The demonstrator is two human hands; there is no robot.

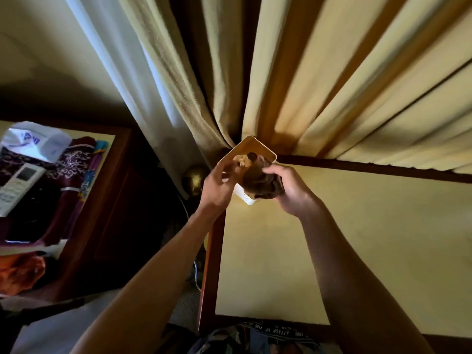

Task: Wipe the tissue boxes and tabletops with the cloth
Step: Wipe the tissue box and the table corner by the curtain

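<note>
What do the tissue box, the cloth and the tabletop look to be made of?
Tissue box: probably hard plastic, cream; smooth faces, rounded corners, light sheen.
Cloth: soft dark brown fabric, matte; it bunches into folds under the right hand.
Tabletop: smooth pale yellow panel, perhaps laminate, in a reddish-brown wood-look frame; flat, faintly reflective.

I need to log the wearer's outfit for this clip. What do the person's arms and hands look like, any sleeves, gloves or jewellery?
Both forearms are bare up to the bottom frame edge: no sleeves show. The left hand and right hand wear no gloves, and no rings, watch or bracelets are visible. The frame is dim and slightly blurred, so small marks cannot be told.
</note>
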